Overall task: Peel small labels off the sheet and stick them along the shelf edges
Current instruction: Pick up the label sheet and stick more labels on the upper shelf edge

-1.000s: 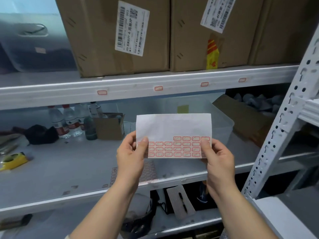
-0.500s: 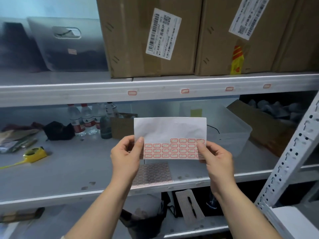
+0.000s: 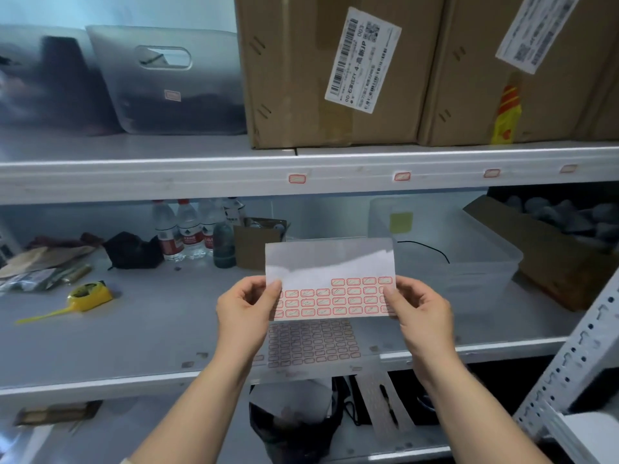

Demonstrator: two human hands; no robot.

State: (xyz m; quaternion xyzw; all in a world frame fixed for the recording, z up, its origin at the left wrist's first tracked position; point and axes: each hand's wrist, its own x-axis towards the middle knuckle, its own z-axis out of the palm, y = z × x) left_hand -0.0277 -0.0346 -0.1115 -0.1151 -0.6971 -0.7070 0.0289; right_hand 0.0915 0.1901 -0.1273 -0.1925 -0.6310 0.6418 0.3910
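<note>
Since the earlier frames the view has swung left, so the stuck labels on the upper shelf edge now sit to the right and a bare stretch lies to the left. The sheet is held long side level, below that edge. The left hand pinches its left margin and the right hand its right margin, each grip closed on paper. Remaining labels fill the lower rows; the top partial row's free end is probably nearer the right thumb.

Both forearms are bare to the frame edge; hands wear no gloves.
</note>
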